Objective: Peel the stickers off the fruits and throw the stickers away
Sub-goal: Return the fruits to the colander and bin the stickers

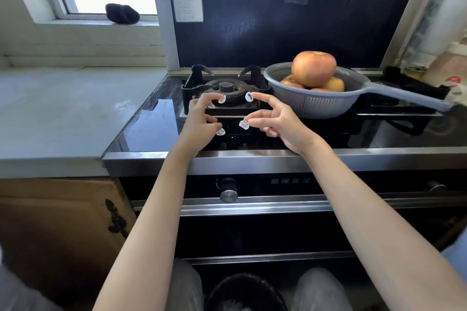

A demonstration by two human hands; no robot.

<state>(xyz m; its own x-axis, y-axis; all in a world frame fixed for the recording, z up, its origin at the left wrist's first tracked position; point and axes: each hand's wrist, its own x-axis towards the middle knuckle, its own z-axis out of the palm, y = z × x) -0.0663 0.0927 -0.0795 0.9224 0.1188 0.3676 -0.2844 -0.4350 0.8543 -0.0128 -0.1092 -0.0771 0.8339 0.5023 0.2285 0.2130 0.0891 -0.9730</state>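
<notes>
stickers [249,96] on fingertips (both hands), apples [314,68] in colander [303,102]

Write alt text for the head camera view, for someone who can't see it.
Two bare hands hover over a black gas stove, small white stickers stuck to the fingertips of the left hand and right hand. A grey colander of fruits sits on the stove to the right, and a dark bin stands on the floor below.

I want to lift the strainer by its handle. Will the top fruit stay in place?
Probably not securely: the top fruit is round and sits high on the other fruits, above the strainer rim, so it may roll. It looks heavy, so tilting the long handle seems risky.
</notes>
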